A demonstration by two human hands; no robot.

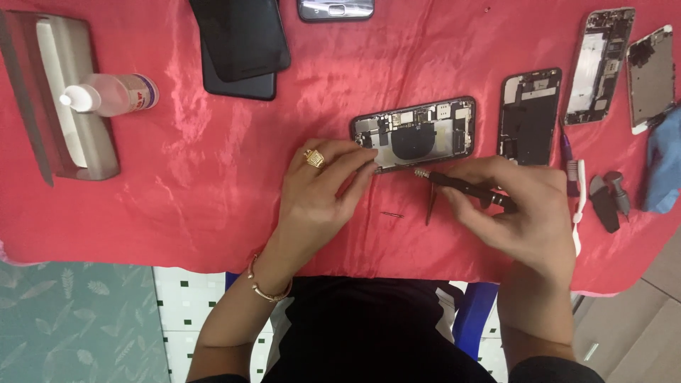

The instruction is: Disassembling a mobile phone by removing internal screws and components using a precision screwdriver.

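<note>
Right hand (521,209) gripping screwdriver (464,186), perhaps at phone (413,132)

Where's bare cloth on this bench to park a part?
Free: the red satin cloth between the grey tray holding a clear squeeze bottle and the left hand. Crowded: the right end, with three opened phone bodies, a white brush and a blue rag.

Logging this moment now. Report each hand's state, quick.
Left hand: fingers curled, fingertips steadying the lower edge of the opened phone; nothing gripped.
Right hand: closed on a black screwdriver, tip at the phone's lower edge.
</note>
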